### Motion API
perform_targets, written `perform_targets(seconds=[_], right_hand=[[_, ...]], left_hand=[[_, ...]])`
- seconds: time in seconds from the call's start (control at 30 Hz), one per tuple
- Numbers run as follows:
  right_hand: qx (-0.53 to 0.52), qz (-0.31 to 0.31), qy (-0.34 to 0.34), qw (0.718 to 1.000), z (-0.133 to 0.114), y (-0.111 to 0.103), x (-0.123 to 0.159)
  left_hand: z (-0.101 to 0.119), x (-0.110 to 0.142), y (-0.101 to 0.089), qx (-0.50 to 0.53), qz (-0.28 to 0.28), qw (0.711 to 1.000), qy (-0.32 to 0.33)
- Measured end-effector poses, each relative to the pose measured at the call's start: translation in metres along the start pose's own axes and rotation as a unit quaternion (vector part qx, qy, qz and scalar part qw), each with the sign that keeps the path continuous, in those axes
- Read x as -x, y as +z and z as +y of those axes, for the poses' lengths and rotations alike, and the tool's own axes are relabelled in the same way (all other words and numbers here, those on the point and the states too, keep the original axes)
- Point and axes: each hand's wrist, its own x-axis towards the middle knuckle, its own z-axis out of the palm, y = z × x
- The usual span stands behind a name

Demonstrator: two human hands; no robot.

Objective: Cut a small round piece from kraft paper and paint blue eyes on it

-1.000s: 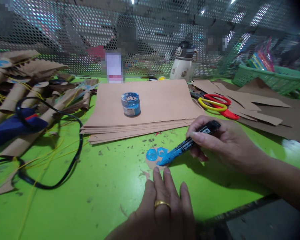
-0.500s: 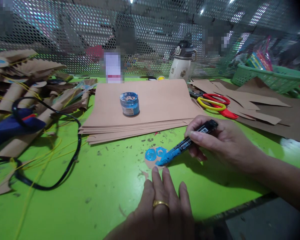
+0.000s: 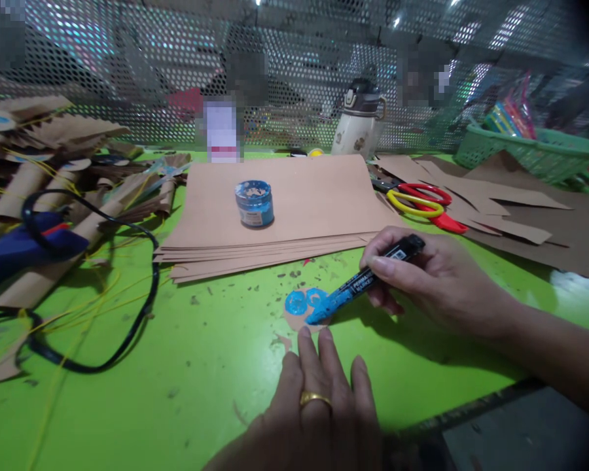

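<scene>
My right hand (image 3: 412,281) grips a black permanent marker (image 3: 366,280) whose lower end is coated in blue paint. That blue end touches a small round piece of brown paper (image 3: 293,322) lying on the green table (image 3: 196,386). Blue rings are painted on the upper half of the piece. My left hand (image 3: 319,405) lies flat with fingers apart, its fingertips at the lower edge of the paper; a gold ring (image 3: 315,398) is on one finger. An open jar of blue paint (image 3: 254,208) stands on a stack of brown paper sheets (image 3: 314,196) beyond.
Scissors with red and yellow handles (image 3: 417,201) lie by brown paper strips (image 3: 500,196) at right. A green basket (image 3: 535,157) and a white bottle (image 3: 356,127) stand behind. At left are paper rolls (image 3: 22,190), a black cord (image 3: 154,281) and a blue-handled tool (image 3: 34,252).
The marker and my right hand have shifted very slightly to the left. My left hand and the paper piece stay where they were.
</scene>
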Motion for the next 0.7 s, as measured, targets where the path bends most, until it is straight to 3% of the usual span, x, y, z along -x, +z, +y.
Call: perform_targets(seconds=[0.43,0.7], right_hand=[[-0.003,0.038,-0.014,0.999,0.0005,-0.0061,0.0011],[-0.01,0.002,-0.009,1.0,0.0016,-0.0022,0.0002]], left_hand=[[0.0003,0.0015,0.0004,-0.002,0.01,1.0,0.003],[-0.001,-0.0007,0.0002,-0.003,0.004,1.0,-0.001]])
